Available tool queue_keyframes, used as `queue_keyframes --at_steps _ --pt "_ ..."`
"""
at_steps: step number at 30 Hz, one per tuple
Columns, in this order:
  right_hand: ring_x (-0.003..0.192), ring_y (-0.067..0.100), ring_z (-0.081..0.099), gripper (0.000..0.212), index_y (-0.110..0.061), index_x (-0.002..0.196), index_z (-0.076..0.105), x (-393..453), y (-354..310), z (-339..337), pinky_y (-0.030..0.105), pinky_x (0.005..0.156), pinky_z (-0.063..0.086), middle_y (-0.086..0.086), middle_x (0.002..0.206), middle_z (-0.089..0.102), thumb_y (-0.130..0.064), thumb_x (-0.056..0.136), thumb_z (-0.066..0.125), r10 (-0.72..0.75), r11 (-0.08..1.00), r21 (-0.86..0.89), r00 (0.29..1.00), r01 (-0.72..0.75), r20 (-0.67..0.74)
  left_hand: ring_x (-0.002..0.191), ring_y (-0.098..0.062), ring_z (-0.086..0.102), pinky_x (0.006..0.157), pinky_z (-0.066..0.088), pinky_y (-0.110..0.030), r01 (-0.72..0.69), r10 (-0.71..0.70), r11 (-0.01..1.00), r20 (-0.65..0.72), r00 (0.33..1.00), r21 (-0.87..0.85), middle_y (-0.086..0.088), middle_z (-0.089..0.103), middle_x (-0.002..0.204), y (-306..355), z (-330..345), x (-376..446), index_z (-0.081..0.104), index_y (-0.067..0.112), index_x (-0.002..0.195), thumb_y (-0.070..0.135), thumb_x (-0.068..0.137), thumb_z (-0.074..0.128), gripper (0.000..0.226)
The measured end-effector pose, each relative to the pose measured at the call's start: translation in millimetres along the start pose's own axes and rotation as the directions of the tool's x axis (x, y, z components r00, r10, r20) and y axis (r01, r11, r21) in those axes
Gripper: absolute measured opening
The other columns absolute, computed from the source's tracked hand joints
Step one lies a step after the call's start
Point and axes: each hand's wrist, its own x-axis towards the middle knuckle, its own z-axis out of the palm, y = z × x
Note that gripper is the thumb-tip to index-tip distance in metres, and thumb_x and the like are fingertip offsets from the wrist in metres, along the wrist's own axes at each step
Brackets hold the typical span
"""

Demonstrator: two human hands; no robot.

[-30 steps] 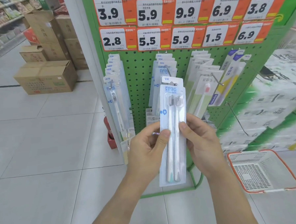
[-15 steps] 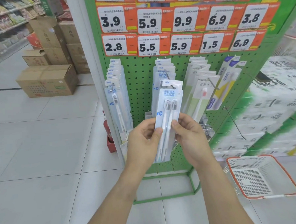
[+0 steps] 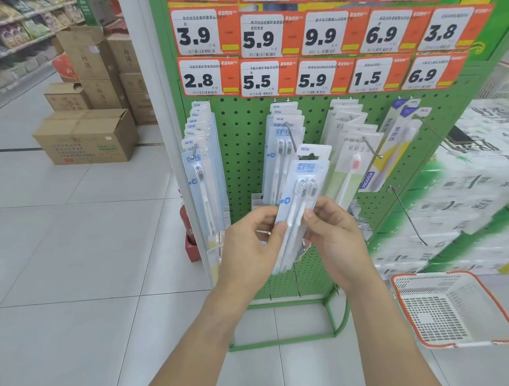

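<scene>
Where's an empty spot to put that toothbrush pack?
The white basket right of the green rack looks empty; the long hook above it is bare. Floor tiles left of the rack are free. Upper hooks behind the toothbrush pack are crowded.

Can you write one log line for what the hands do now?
left hand: holds toothbrush pack | right hand: pinches pack | pack: tilted, before green pegboard

Glossy clear-plastic toothbrush pack [image 3: 302, 202]

Green pegboard rack [image 3: 240, 164] stood on the tiled floor [image 3: 74, 261]; toothbrush packs [image 3: 201, 178] hung from its hooks. Cardboard box [image 3: 85, 139] and shopping basket [image 3: 471, 299] rested on the floor.
</scene>
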Motion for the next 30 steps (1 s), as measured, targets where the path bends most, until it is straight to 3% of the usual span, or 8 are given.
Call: queue_keyframes --at_steps 4,8,12,18,20,22,26,30 --pt "0.106 0.030 0.069 0.014 -0.016 0.103 0.073 -8 1 -12 0.043 0.091 0.053 0.013 0.112 0.074 -0.020 0.092 0.068 -0.044 0.999 -0.015 0.996 0.045 0.077 0.095 -0.015 0.072 0.089 0.057 -0.032 0.072 -0.067 0.986 0.036 0.997 -0.153 0.007 0.078 0.099 -6 1 -5 0.073 0.021 0.104 0.002 0.094 0.067 0.022" --pt "0.110 0.038 0.063 0.057 0.001 0.113 0.069 -20 5 -25 0.054 0.099 0.046 0.024 0.118 0.068 -0.048 0.084 0.077 -0.011 1.000 0.028 0.982 0.006 0.189 0.100 -0.020 0.071 0.092 0.055 -0.028 0.224 -0.173 0.912 0.174 0.969 -0.344 -0.006 0.077 0.106 -24 -3 -19 0.069 0.004 0.109 -0.004 0.095 0.061 0.017" --pt "0.124 0.049 0.052 0.074 0.004 0.133 0.056 -24 12 -18 0.066 0.104 0.037 0.029 0.134 0.057 -0.057 0.091 0.064 0.042 0.994 0.083 0.966 -0.065 0.256 0.091 -0.016 0.067 0.079 0.053 -0.025 0.455 -0.303 0.727 0.354 0.885 -0.514 -0.007 0.073 0.102 -32 0 -39 0.067 0.002 0.112 0.009 0.089 0.061 0.025" --pt "0.079 0.022 0.062 0.046 -0.018 0.108 0.072 -30 25 2 0.041 0.073 0.051 0.000 0.088 0.071 -0.050 0.077 0.081 0.155 0.988 -0.055 0.967 -0.146 0.202 0.063 -0.025 0.052 0.063 0.048 -0.033 0.777 -0.412 0.403 0.662 0.626 -0.484 -0.013 0.058 0.077 -30 3 -55 0.059 -0.002 0.113 0.013 0.079 0.058 0.037" --pt "0.075 0.021 0.067 0.033 -0.014 0.102 0.071 -29 26 6 0.034 0.065 0.056 0.009 0.088 0.074 -0.036 0.080 0.079 0.137 0.989 -0.076 0.982 -0.128 0.132 0.077 -0.032 0.064 0.076 0.057 -0.041 0.777 -0.428 0.419 0.652 0.626 -0.470 -0.023 0.068 0.093 -33 2 -58 0.066 -0.003 0.111 0.022 0.083 0.060 0.038" --pt "0.079 0.026 0.070 0.038 -0.008 0.104 0.069 -26 26 8 0.047 0.071 0.059 0.019 0.098 0.075 -0.033 0.080 0.083 0.117 0.988 -0.105 0.991 -0.110 0.060 0.096 -0.036 0.068 0.090 0.056 -0.048 0.763 -0.450 0.449 0.620 0.643 -0.465 -0.026 0.069 0.116 -35 -2 -59 0.070 0.003 0.118 0.033 0.091 0.061 0.041" --pt "0.084 0.017 0.070 0.029 -0.012 0.098 0.071 -19 30 7 0.042 0.080 0.058 0.006 0.098 0.077 -0.032 0.079 0.079 0.018 0.980 -0.192 0.991 -0.044 -0.136 0.118 -0.034 0.066 0.099 0.051 -0.050 0.755 -0.478 0.480 0.589 0.652 -0.446 -0.015 0.069 0.128 -38 -15 -58 0.069 0.018 0.128 0.055 0.102 0.039 0.055" --pt "0.076 0.010 0.064 0.021 -0.016 0.094 0.075 -18 37 12 0.030 0.069 0.054 -0.004 0.086 0.074 -0.036 0.090 0.068 -0.012 0.976 -0.215 0.983 -0.028 -0.185 0.103 -0.043 0.070 0.088 0.057 -0.050 0.639 -0.431 0.670 0.504 0.749 -0.377 -0.021 0.071 0.117 -42 -17 -62 0.062 0.009 0.128 0.028 0.102 0.054 0.033"
